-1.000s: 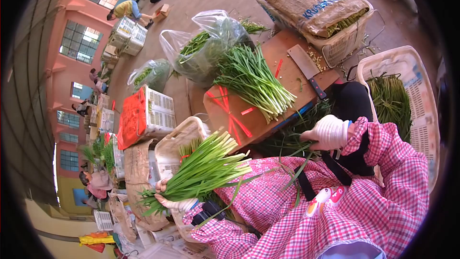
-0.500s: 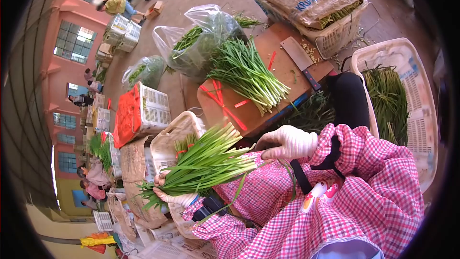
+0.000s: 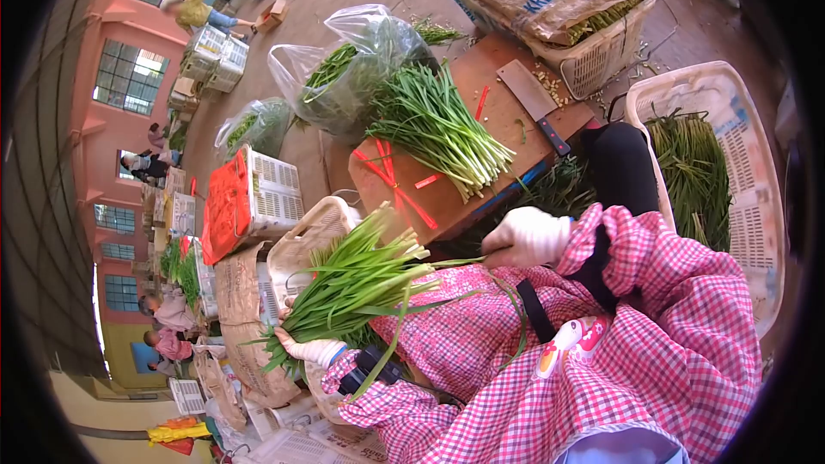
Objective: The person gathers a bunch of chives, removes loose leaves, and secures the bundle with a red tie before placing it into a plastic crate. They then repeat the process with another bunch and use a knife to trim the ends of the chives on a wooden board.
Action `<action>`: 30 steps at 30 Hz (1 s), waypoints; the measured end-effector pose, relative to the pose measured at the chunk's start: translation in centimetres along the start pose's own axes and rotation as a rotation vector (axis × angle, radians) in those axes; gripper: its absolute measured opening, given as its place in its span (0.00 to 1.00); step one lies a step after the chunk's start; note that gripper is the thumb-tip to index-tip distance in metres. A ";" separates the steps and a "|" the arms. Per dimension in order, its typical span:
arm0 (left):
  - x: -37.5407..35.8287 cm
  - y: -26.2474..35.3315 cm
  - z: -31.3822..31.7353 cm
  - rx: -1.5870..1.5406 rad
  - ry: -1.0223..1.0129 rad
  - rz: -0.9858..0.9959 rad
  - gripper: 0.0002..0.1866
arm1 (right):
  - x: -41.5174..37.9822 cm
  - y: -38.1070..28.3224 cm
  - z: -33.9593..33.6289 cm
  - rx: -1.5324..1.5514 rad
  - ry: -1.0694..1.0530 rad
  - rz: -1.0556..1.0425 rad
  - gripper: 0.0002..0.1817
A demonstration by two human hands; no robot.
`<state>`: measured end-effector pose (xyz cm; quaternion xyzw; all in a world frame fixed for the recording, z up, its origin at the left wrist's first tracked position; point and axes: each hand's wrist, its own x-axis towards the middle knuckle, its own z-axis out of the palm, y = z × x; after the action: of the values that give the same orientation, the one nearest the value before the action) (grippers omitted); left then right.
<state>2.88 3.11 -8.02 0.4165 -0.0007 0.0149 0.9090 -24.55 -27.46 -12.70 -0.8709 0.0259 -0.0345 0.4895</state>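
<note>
The left hand (image 3: 296, 346) is wrapped around the leafy end of a big green bunch (image 3: 352, 292). The bunch points from that hand toward the right hand (image 3: 526, 239). The right hand's fingers pinch a thin green leaf (image 3: 460, 261) near the pale ends of the bunch. In front of both hands, a brown tabletop (image 3: 477, 77) holds another bunch (image 3: 438, 129), red strips (image 3: 388, 174) and a big knife (image 3: 528, 93).

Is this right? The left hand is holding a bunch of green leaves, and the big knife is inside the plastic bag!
Not the knife part: the big knife lies on the brown board, as the head view shows. The left hand is holding a bunch of green leaves.
</note>
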 end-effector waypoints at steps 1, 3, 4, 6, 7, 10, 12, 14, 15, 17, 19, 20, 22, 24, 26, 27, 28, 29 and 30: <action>0.3 0.2 -0.1 0.000 0.112 -0.004 0.14 | -0.7 0.7 -0.9 -0.069 -0.047 0.020 0.13; 1.8 0.5 -1.9 0.019 0.135 0.015 0.14 | -2.3 2.3 -2.1 -0.277 -0.184 0.088 0.14; 2.5 0.7 -2.8 0.030 0.145 -0.033 0.15 | -2.8 3.4 -2.5 -0.538 -0.337 0.163 0.14; 3.0 0.6 -3.8 0.060 0.203 -0.101 0.16 | -3.4 3.6 -3.4 -0.756 -0.500 0.267 0.20; 3.3 0.5 -4.2 0.056 0.200 -0.100 0.16 | -3.6 3.3 -3.4 -0.760 -0.496 0.267 0.20; 3.3 -0.2 -4.9 -0.041 0.137 -0.217 0.18 | -2.7 -0.8 -3.2 -0.539 -0.215 0.215 0.35; 3.3 -0.9 -4.7 0.011 0.189 -0.217 0.25 | -0.7 -1.0 -1.4 -0.204 -0.005 0.131 0.35; 3.3 -1.4 -4.8 0.070 0.242 -0.233 0.33 | 2.4 0.8 2.0 0.044 0.204 -0.053 0.38; 3.0 -1.6 -4.6 0.068 0.241 -0.232 0.33 | 4.2 2.5 4.2 0.115 0.299 -0.175 0.33; 2.2 -2.1 -3.2 0.034 0.282 -0.267 0.33 | 5.3 -0.2 3.6 0.698 -0.045 0.212 0.26; 1.1 -2.1 -1.8 0.034 0.343 -0.258 0.32 | 5.6 -0.3 3.8 0.787 -0.080 0.282 0.18; 1.0 -2.1 -1.7 0.058 0.355 -0.238 0.31 | 5.2 0.0 3.7 0.849 -0.139 0.251 0.16; 0.4 -2.1 -1.1 0.079 0.416 -0.220 0.28 | 3.4 0.5 2.6 0.931 -0.234 0.176 0.12; 0.5 -2.1 -0.8 0.026 0.428 -0.214 0.28 | 0.9 1.8 1.0 0.829 -0.284 0.179 0.12; 0.6 -2.4 -1.2 -0.025 0.447 -0.212 0.28 | -1.4 2.8 0.0 0.288 -0.297 0.149 0.12; 1.1 -2.6 -1.7 -0.037 0.445 -0.220 0.28 | -2.2 3.2 -0.2 -0.191 -0.328 0.078 0.16; 1.3 -2.7 -2.0 -0.045 0.442 -0.228 0.28 | -2.6 2.9 0.0 -0.456 -0.421 0.204 0.19; 1.3 -2.8 -1.9 -0.047 0.442 -0.231 0.28 | -2.7 1.4 -0.1 -0.721 -0.510 0.331 0.23; 1.2 -2.9 -1.7 -0.070 0.442 -0.232 0.28 | -2.6 1.0 0.3 -0.589 -0.360 0.238 0.25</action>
<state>4.19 2.52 -11.30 0.3687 0.2454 0.0011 0.8966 -27.18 -27.52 -13.76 -0.9576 0.0493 0.1857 0.2148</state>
